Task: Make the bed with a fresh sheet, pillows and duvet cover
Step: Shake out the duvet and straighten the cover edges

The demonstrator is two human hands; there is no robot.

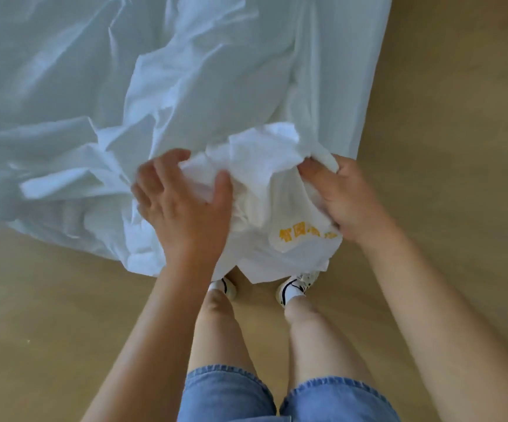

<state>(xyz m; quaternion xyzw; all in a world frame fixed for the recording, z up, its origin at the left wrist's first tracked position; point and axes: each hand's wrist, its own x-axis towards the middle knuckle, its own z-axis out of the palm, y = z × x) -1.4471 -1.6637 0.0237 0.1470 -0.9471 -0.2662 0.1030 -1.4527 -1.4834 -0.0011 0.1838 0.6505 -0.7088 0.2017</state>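
A large white sheet (pixel 143 74) lies crumpled over the bed, filling the upper left and centre of the head view, and hangs down at the bed's corner. A bunched white corner with yellow printed characters (pixel 304 236) hangs in front of me. My left hand (pixel 182 205) grips that bunch from the left, thumb and fingers spread round the cloth. On the bunch's right side my right hand (pixel 344 196) clutches a fold of the fabric in curled fingers. Both hands hold the cloth just above my feet.
Tan wooden floor (pixel 447 123) runs along the right of the bed and across the lower part of the view. My bare legs, denim shorts (pixel 234 394) and white sneakers (pixel 292 289) stand right at the bed's corner, partly under the hanging cloth.
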